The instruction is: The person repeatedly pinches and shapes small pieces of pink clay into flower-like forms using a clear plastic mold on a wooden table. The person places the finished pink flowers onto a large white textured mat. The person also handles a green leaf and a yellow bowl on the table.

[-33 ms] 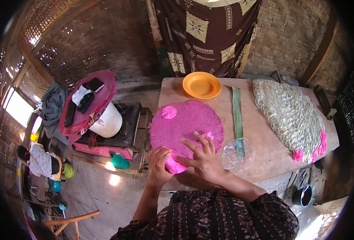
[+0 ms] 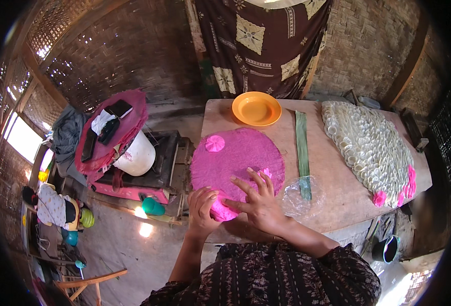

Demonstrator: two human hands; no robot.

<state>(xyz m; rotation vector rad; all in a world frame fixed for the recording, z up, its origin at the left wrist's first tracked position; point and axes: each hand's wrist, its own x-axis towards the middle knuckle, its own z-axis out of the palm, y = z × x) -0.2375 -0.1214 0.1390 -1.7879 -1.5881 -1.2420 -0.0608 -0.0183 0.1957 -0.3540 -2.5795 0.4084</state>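
A bright pink, soft-looking dough-like lump [image 2: 223, 210] sits at the near edge of a round magenta mat [image 2: 235, 160]. My left hand [image 2: 202, 208] curls its fingers around the lump's left side. From the right, my right hand [image 2: 261, 205] reaches over the mat with fingers spread, one digit touching the lump. A flat pink ridged disc [image 2: 215, 143] lies on the mat's far left. Just beyond my right fingertips is a smaller pink piece [image 2: 267, 173], partly covered by them. What lies under my palms is hidden.
An orange plate [image 2: 257, 109] stands at the table's back. Right of the mat are a green leaf strip [image 2: 302, 148] and clear plastic [image 2: 303, 203]. Many overlapping pale discs [image 2: 365, 148] cover the table's right. Leftward, a white bucket [image 2: 136, 154] and green cup [image 2: 153, 206] stand.
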